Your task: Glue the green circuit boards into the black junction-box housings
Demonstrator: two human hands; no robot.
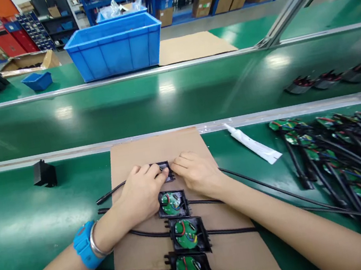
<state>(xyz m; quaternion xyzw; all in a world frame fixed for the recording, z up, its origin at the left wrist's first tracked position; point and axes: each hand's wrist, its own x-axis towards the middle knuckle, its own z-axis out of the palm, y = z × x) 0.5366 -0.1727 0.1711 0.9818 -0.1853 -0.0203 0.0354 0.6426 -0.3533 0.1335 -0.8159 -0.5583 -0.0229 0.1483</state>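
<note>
At the far end of a row on the cardboard sheet (pixel 155 146), both hands are at a small open black plastic housing (pixel 166 177). My left hand (pixel 143 191) is closed on its left side, thumb over the inside. The fingers of my right hand (pixel 195 173) are curled closed at its right edge; exactly how they grip is hidden. A black cable (pixel 110 193) runs out on the left, another cable (pixel 259 181) on the right. Nearer to me lie several similar housings (pixel 201 234) holding green circuit boards (pixel 185 233) with coloured wires.
A white tube (pixel 253 142) lies right of the cardboard, beside a heap of cabled circuit boards (pixel 338 160). A black box-shaped part (pixel 44 174) stands on the left. Beyond the metal rail are a large blue bin (pixel 115 49), a small blue tray (pixel 37 81) and black-and-silver parts (pixel 327 80).
</note>
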